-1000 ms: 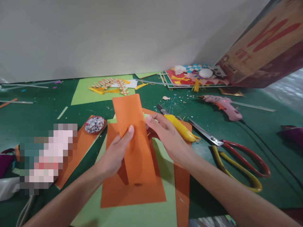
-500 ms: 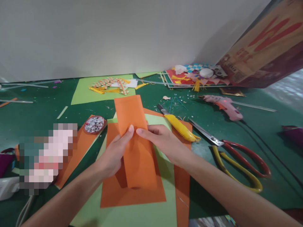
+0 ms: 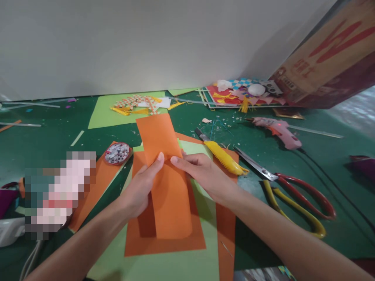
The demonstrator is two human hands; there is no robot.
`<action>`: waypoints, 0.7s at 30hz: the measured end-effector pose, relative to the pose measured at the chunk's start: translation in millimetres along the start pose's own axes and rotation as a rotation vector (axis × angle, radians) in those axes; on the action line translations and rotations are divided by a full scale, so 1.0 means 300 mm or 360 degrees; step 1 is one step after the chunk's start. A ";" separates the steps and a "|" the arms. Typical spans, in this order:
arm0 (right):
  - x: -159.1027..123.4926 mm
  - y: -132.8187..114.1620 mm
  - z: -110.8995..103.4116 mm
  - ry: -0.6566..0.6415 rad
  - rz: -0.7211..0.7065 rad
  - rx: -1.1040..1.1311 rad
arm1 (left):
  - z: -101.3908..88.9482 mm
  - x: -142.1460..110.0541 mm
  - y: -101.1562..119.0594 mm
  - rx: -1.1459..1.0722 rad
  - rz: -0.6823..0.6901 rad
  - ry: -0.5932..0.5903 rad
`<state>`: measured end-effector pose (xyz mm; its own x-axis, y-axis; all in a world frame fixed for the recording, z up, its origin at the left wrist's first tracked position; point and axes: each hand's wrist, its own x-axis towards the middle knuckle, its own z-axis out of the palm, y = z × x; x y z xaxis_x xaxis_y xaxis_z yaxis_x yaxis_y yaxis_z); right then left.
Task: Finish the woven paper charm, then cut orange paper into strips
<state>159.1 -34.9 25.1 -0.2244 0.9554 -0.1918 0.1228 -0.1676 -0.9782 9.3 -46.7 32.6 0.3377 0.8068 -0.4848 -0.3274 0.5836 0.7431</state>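
A long strip of orange paper (image 3: 171, 203) is held up between both hands, bent across its middle where the thumbs press. My left hand (image 3: 142, 185) grips its left edge, thumb on top and the other fingers mostly hidden behind. On the opposite edge, my right hand (image 3: 206, 175) pinches the strip, its thumb close to the left one. Beneath lies a wider orange sheet (image 3: 164, 249), resting on light green paper (image 3: 175, 269). Another orange piece (image 3: 225, 234) shows at the right under the green paper.
Right of the hands lie a yellow-handled utility knife (image 3: 224, 157), large scissors (image 3: 272, 177) and a pink glue gun (image 3: 278, 130) with its cord. A round container of googly eyes (image 3: 117, 153) sits at left. Behind are woven paper crafts (image 3: 137, 104) and a paper bag (image 3: 325, 58).
The strip's upper part has tilted to the left and bends more sharply at the thumbs. The hands have barely moved, and both keep their hold.
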 end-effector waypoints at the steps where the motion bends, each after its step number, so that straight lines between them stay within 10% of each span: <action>1: 0.001 0.002 -0.001 -0.0011 -0.0017 -0.0002 | 0.000 -0.001 0.001 -0.0004 0.0004 0.0001; 14: 0.006 0.004 -0.006 -0.0160 0.0035 0.0159 | 0.011 0.003 0.013 -0.0061 -0.0007 0.0186; 21: 0.006 0.008 -0.005 -0.0236 0.0080 0.0206 | -0.008 0.011 0.013 -0.0102 0.0068 -0.0049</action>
<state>160.5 -33.3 22.6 -0.3622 0.9004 -0.2409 0.0144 -0.2530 -0.9674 7.1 -41.7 32.9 0.3489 0.8285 -0.4379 -0.3974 0.5540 0.7315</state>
